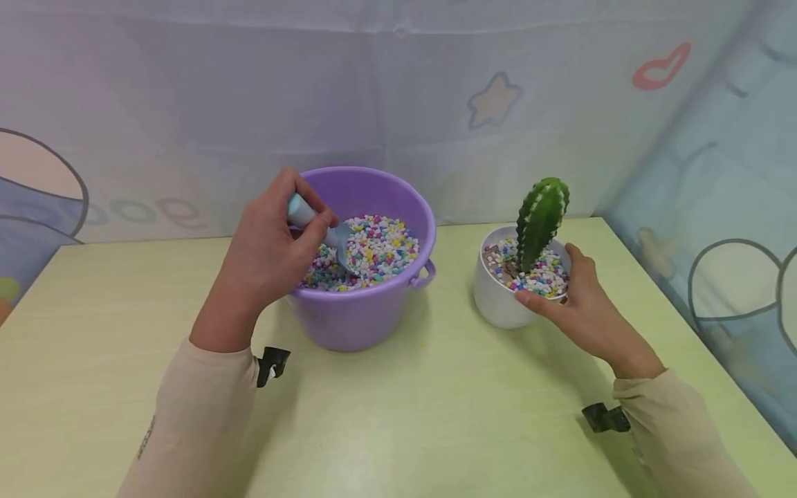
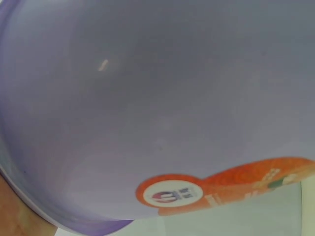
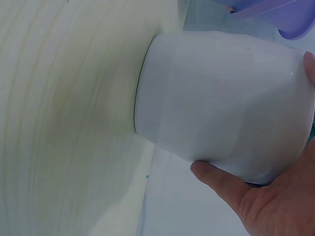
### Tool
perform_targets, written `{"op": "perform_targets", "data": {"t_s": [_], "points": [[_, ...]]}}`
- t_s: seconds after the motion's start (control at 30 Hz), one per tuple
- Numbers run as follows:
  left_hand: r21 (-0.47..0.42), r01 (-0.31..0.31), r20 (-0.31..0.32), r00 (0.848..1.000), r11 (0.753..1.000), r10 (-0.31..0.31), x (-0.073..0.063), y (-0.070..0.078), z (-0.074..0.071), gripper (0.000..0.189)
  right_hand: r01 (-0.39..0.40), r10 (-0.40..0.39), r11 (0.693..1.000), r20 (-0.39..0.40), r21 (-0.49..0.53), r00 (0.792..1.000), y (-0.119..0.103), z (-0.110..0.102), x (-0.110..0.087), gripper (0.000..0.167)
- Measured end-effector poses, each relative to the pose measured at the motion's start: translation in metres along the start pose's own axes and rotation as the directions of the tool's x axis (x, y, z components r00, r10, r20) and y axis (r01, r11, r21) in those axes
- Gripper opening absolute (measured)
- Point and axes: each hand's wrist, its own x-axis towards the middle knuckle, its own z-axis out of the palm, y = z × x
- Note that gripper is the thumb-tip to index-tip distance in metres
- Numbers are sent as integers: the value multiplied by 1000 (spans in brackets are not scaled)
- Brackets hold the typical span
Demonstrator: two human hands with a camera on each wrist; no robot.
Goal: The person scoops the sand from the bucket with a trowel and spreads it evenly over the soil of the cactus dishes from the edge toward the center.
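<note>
In the head view my left hand [image 1: 268,238] grips the light blue handle of a small shovel [image 1: 339,242] over the purple bucket [image 1: 355,315]. The shovel's blade dips into small multicoloured pebbles [image 1: 389,249] inside the bucket. My right hand [image 1: 588,308] holds the white pot [image 1: 504,301] by its right side, thumb at the front rim and fingers around the far side. A green cactus [image 1: 542,221] stands in the pot, leaning slightly right, with similar pebbles around its base. In the left wrist view the bucket wall [image 2: 157,108] fills most of the picture.
Bucket and pot stand apart on a pale wooden table [image 1: 398,415], near its back edge. Behind them hangs a printed cloth [image 1: 280,90], and another printed surface [image 1: 741,194] rises along the right side. An orange label [image 2: 246,182] is stuck on the bucket.
</note>
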Motion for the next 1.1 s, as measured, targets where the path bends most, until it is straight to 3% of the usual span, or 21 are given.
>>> {"op": "perform_targets", "data": {"t_s": [0.37,1.1], "points": [[-7,17,10,1000,1000,-17,-2,0,-1,9,8,-8,1000,-4,14,1000,1,3,-2,106],[-37,-25,-20,999,999,24,0,-1,0,9,-4,4,1000,-4,-5,1000,-1,1,-1,108]]}}
